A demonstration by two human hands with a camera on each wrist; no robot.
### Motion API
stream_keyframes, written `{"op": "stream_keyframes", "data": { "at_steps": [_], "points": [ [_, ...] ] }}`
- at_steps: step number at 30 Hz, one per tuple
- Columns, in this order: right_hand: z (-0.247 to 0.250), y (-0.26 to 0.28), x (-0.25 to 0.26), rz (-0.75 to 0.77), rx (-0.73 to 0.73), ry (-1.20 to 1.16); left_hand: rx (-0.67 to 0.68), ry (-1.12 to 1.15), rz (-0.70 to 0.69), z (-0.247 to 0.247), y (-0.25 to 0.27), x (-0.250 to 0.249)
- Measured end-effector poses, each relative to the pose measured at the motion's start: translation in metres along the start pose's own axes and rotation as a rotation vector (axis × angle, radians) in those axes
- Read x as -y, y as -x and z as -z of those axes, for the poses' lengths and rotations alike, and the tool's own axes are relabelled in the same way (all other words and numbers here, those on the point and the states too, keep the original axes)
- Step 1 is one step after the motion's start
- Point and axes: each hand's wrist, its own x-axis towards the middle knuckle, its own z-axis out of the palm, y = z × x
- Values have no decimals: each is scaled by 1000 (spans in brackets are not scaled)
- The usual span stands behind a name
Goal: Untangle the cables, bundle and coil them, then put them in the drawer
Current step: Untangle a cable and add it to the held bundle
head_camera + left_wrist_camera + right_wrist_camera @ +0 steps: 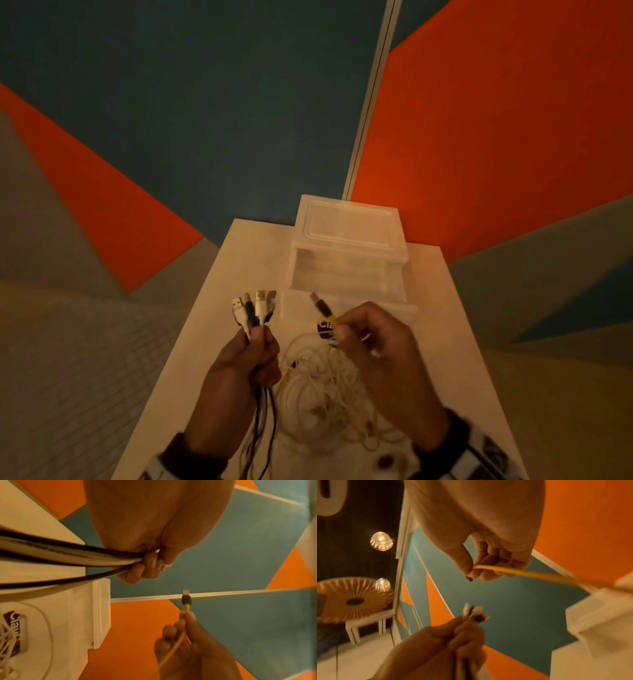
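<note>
Left hand (pixel 245 356) fists the gathered plugs (pixel 255 308), right hand (pixel 368 337) pinches the yellow cable (pixel 522 573); I'd feed it slowly out of the lower-centre tangle (pixel 325 401).

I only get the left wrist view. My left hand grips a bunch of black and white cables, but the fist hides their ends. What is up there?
Observer: Head view: the left hand holds the black and white cables just below a fan of white and black plug ends.
Operator: Is the drawer open?
Observer: It appears so; the translucent plastic drawer juts out toward the person.
Operator: What lies under the hands?
Observer: A loose tangle of thin white cables on the pale table, below the right hand pinching the yellow cable.
</note>
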Motion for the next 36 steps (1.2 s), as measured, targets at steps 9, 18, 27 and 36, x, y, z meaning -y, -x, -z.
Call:
{"op": "stream_keyframes", "data": {
  "at_steps": [9, 18, 27, 36],
  "points": [
    [-56, 3, -2, -68, -211, -40, -83, -56, 4, -28, 3, 23],
    [-61, 18, -12, 162, -11, 278, -74, -117, -14, -23, 11, 17],
    [-40, 25, -68, -42, 324, 33, -62, 59, -229, -13, 4, -11],
    [-2, 22, -180, -194, 136, 372, 188, 273, -229, 31, 0, -65]
  ]
}}
